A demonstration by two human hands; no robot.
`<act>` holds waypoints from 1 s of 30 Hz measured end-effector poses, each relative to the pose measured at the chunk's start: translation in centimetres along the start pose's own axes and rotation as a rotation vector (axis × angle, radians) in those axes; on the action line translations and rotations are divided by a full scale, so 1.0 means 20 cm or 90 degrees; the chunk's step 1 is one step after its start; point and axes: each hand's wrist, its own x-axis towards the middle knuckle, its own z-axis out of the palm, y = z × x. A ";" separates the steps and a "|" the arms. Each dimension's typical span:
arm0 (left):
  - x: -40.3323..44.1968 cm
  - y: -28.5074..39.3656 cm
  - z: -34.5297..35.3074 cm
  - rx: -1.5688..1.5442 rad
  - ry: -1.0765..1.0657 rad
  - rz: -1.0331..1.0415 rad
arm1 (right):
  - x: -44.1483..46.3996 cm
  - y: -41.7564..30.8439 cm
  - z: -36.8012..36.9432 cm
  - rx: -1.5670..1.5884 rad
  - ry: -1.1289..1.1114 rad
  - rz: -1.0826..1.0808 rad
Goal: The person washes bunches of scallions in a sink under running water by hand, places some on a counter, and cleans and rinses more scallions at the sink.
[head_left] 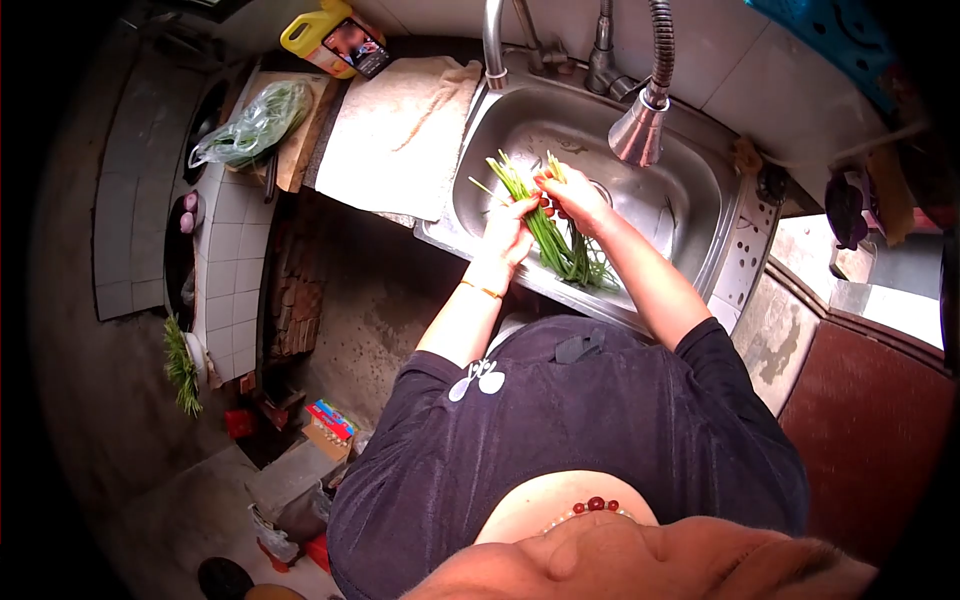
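A bunch of long thin green stalks, like garlic chives (pixel 550 232), is held over the near side of the steel sink (pixel 700 235). My left hand (pixel 510 228) is closed around the stalks, with the pale cut ends poking out past the thumb. My right hand (pixel 577 198) has its fingers bent at the upper ends of the bunch, pinching a few pale stalk ends. The leafy ends hang toward the sink's front rim. Some fingertips are hidden among the stalks.
A spray faucet head (pixel 638 130) hangs over the sink, beside a curved tap (pixel 494 50). Left of the basin lies a pale cloth (pixel 400 135). Farther left are a bag of greens (pixel 262 120) on a wooden board, a yellow jug (pixel 318 38) and a phone (pixel 356 48).
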 end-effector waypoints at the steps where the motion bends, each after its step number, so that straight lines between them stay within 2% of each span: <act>1: -0.01 0.00 0.02 0.008 0.000 0.005 | 0.01 0.03 0.00 0.007 -0.002 -0.030; 6: -0.01 0.00 0.03 -0.014 -0.001 -0.010 | 0.02 0.01 0.01 -0.072 0.032 -0.068; 8: -0.01 0.02 0.00 -0.032 -0.022 -0.014 | 0.04 0.04 -0.01 -0.004 0.055 -0.089; 9: -0.01 0.02 -0.02 -0.030 0.032 -0.037 | 0.05 0.05 -0.04 0.005 0.066 -0.102; 11: -0.02 0.04 -0.05 -0.045 0.035 -0.054 | 0.09 0.10 -0.09 0.076 0.076 -0.114; 14: -0.03 0.05 -0.03 -0.050 0.058 -0.062 | 0.08 0.08 -0.15 0.137 0.007 -0.054; 18: -0.03 0.04 -0.02 -0.061 0.051 -0.063 | -0.01 -0.04 -0.07 -0.135 -0.038 0.062; 20: -0.01 0.02 -0.03 -0.068 0.048 -0.054 | -0.02 -0.01 -0.02 -0.115 -0.093 -0.018; 22: -0.01 0.03 0.00 -0.081 0.045 -0.041 | -0.01 0.05 0.00 -0.127 -0.101 -0.034; 24: 0.01 0.01 -0.01 -0.088 0.063 -0.012 | 0.02 0.06 0.00 -0.294 -0.074 -0.102; 27: 0.02 0.00 -0.01 -0.094 0.068 -0.004 | 0.01 0.05 0.00 -0.331 -0.029 -0.134; 30: 0.01 0.01 0.00 -0.093 0.054 0.004 | 0.03 0.09 -0.01 -0.201 -0.031 -0.115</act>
